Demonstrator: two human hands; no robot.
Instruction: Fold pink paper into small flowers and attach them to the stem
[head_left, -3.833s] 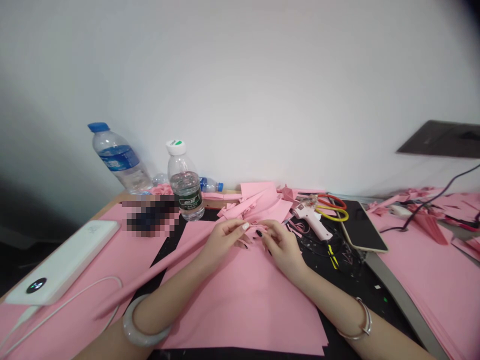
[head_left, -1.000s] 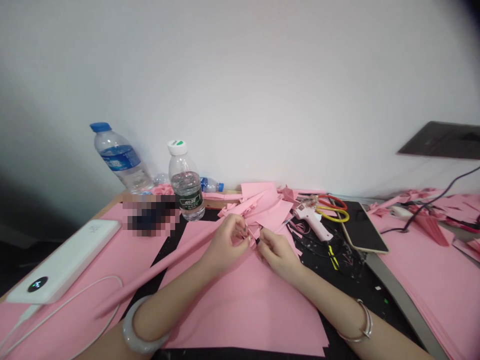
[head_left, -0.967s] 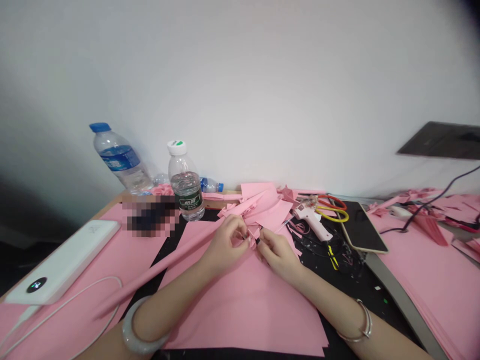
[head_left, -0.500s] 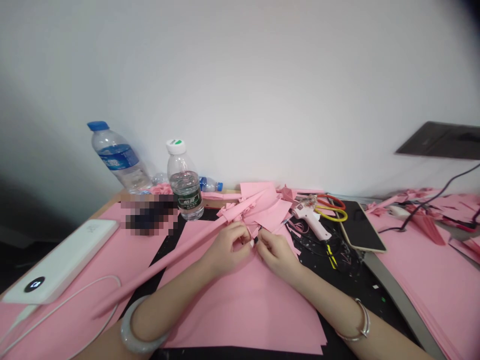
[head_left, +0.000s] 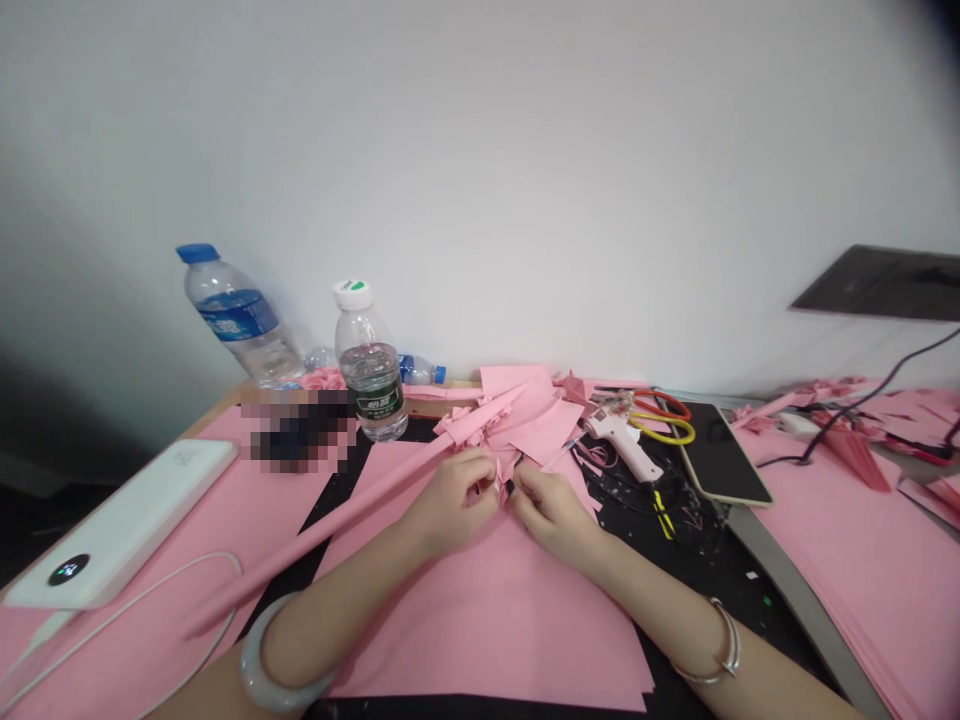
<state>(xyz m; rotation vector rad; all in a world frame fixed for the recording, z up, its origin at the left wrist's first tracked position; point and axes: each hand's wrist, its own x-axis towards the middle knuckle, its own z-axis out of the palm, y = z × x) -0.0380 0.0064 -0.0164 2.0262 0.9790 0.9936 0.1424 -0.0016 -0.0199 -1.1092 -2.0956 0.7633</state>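
Note:
Over a stack of pink paper sheets (head_left: pixel 480 620), my two hands meet with their fingertips close together. My left hand (head_left: pixel 454 500) is closed in a pinch on a small folded pink paper piece (head_left: pixel 500 482), mostly covered by the fingers. Curled beside it, my right hand (head_left: pixel 551 505) pinches at the same spot; a tiny dark bit (head_left: pixel 511 487) shows at its fingertips, too small to name. Just beyond the hands lies a heap of cut and folded pink paper (head_left: pixel 536 425). A long rolled pink paper tube (head_left: pixel 337 515) slants past my left forearm.
Two water bottles, one blue-capped (head_left: pixel 236 315) and one white-capped (head_left: pixel 371 370), stand at the left. A white power bank (head_left: pixel 127 520) lies nearby. Right of the heap are a glue gun (head_left: pixel 622 440), yellow-handled scissors (head_left: pixel 667 430), a phone-like tablet (head_left: pixel 724 455) and more pink sheets (head_left: pixel 862 560).
My fingertips have shifted slightly, with the right hand's fingers curling a little closer to the left. Everything else stays where it was.

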